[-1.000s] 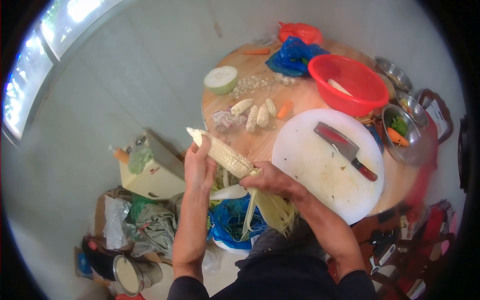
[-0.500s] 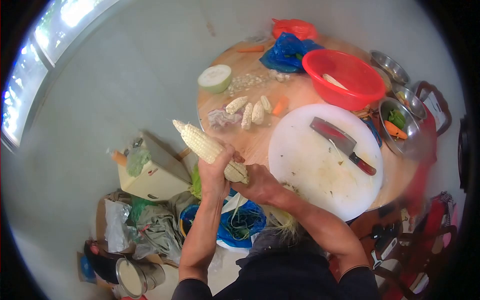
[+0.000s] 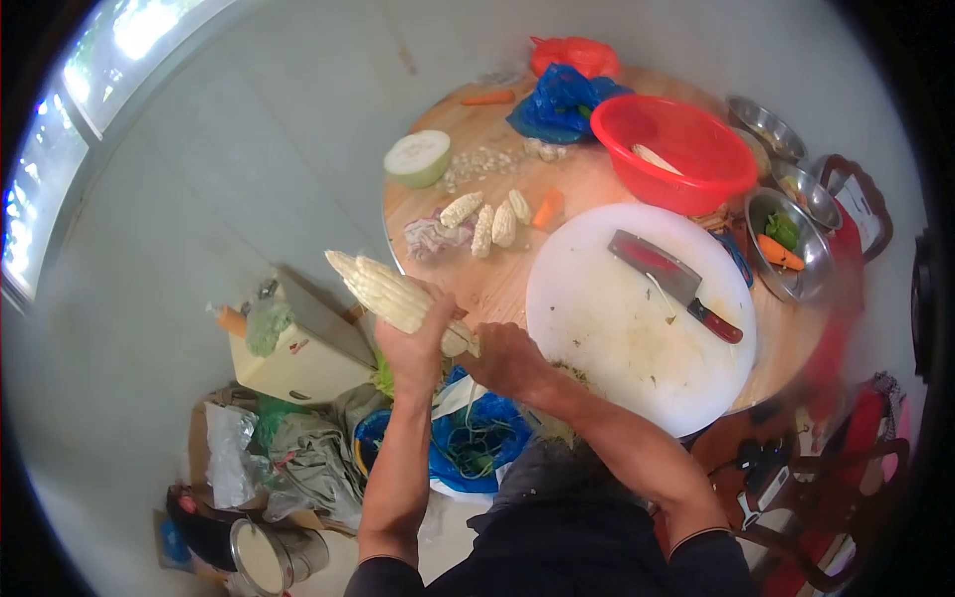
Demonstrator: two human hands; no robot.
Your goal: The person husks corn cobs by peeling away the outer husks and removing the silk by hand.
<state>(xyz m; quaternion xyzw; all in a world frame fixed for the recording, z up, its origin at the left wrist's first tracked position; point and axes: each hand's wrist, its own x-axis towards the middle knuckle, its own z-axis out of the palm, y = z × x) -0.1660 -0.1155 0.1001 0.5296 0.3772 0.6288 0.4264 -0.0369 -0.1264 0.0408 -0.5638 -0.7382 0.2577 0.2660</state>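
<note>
My left hand [image 3: 413,343] is wrapped round a large peeled corn cob [image 3: 383,289], whose tip points up and to the left. At the cob's lower end my right hand [image 3: 505,360] is closed round the base; the husk is mostly hidden behind it. Both hands are in front of the round wooden table [image 3: 487,289]. On the white cutting board [image 3: 637,348], to the right, lies a cleaver [image 3: 657,267] with a red-brown handle. Several short corn pieces [image 3: 482,229] lie beyond my hands.
A red basin [image 3: 686,169], blue bag [image 3: 567,104], halved gourd [image 3: 418,159] and metal bowls [image 3: 791,239] stand on the table. Below my hands is a blue-lined bin [image 3: 477,443] with green scraps. A cream box [image 3: 298,348] stands at the left.
The husk leaves that hung from the cob's base are now mostly out of sight. My left hand has shifted down to the cob's lower part, and the cob has moved left and a little down.
</note>
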